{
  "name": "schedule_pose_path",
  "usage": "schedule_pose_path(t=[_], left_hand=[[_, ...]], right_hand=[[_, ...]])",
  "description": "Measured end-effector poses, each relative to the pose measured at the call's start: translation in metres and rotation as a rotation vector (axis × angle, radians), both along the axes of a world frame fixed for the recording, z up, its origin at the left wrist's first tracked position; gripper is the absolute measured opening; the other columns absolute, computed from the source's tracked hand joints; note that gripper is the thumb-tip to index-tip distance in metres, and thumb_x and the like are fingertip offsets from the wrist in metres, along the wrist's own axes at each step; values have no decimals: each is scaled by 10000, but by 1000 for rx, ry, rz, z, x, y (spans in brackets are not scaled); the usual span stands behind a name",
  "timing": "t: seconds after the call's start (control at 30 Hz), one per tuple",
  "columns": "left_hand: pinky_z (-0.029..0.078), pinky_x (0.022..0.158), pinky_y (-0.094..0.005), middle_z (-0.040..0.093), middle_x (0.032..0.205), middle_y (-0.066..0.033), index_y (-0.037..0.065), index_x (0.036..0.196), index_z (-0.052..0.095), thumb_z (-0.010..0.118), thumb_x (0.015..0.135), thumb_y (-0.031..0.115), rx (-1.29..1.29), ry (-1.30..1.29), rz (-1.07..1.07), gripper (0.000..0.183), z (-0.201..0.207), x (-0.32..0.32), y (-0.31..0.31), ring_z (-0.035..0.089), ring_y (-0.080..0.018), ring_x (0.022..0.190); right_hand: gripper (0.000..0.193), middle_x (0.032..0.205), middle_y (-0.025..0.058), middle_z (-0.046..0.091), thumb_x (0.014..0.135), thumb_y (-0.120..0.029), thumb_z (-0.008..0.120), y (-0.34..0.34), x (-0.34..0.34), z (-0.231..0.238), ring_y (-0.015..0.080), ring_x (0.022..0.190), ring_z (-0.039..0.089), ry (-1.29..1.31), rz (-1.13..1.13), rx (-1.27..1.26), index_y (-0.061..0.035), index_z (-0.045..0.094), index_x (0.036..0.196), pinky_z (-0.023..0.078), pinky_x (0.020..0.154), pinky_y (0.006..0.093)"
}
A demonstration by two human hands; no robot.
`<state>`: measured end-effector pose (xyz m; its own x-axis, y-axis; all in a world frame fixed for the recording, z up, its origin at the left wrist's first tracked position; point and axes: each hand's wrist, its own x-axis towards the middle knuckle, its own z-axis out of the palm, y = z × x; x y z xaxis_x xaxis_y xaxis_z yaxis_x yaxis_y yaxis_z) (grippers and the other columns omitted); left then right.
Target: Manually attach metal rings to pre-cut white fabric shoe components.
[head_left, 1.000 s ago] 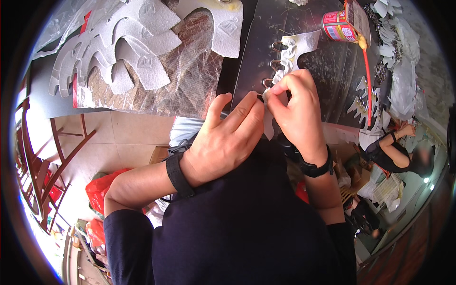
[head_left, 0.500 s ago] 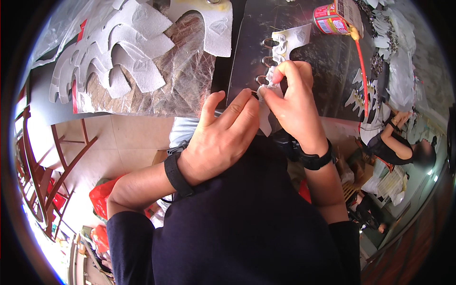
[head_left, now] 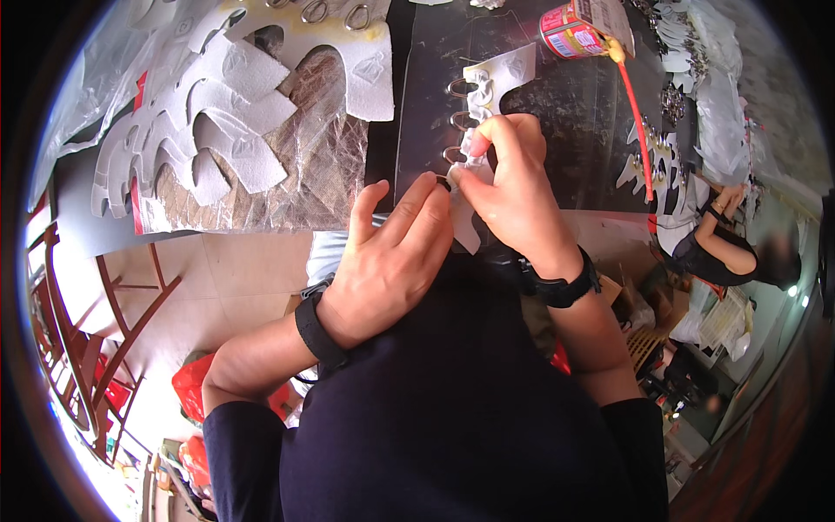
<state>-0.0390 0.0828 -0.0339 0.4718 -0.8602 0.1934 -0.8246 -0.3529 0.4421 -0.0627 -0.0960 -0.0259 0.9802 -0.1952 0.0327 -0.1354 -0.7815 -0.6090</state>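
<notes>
A white, felt-like cut piece [head_left: 511, 71] lies on the dark board, with folded tabs along its left edge. Metal rings [head_left: 459, 120] sit in those folds. My right hand [head_left: 513, 178] is closed, thumb and forefinger pinching a tab low on this piece. Beside it, my left hand [head_left: 387, 252] has its fingertips drawn together at the edge of the same piece, on a dark ring mostly hidden by the fingers; its outermost finger stands apart. Its thumb is out of sight.
Overlapping white cut pieces [head_left: 235, 113] lie on a plastic-wrapped brown package [head_left: 335, 165] at left. At far right of the board stands an open tin [head_left: 570, 33], a red-handled brush [head_left: 635, 122] across it. More ringed pieces [head_left: 665, 170] lie beyond. Another person [head_left: 726, 244] sits at right.
The board, the pieces and both hands have shifted left in view together. My grip on the white piece looks the same.
</notes>
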Motion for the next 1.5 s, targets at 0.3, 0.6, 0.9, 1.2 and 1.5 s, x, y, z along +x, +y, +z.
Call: schedule_pose_path(t=[0.3,0.6,0.9,1.2,1.5], left_hand=[[214,1037,-482,489,1237,-104,-8,1099,579,683,710,156,18,1,-11,434,1,0,1,438,-214,1261],[219,1036,-490,491,1237,-113,-17,1108,570,682,713,155,23,-5,-11,445,1,0,0,446,-220,1255],[223,1034,-487,497,1233,-116,-21,1100,572,690,705,158,13,11,-13,450,1,1,-2,450,-223,1250],[243,1027,-483,501,1234,-112,-28,1128,562,708,693,128,25,44,-14,484,5,1,0,448,-230,1254],[253,1017,-485,494,1234,-111,-24,1134,555,725,671,117,45,27,-9,513,4,0,-2,446,-227,1254]], right_hand=[[303,940,80,452,702,9,688,-1,-1,-1,256,961,436,-8,-14,5,-65,472,901,337,895,353],[305,938,77,450,696,12,694,0,0,0,257,956,435,-12,-21,26,-65,476,895,335,887,353],[306,934,78,446,696,10,697,-1,0,0,260,955,435,-19,-20,24,-66,477,894,341,874,353],[336,938,93,456,653,24,690,2,1,-5,283,945,439,-48,-60,41,-84,493,902,351,843,370],[352,937,89,449,640,23,695,0,0,-7,287,936,430,-69,-63,32,-95,494,904,342,835,381]])
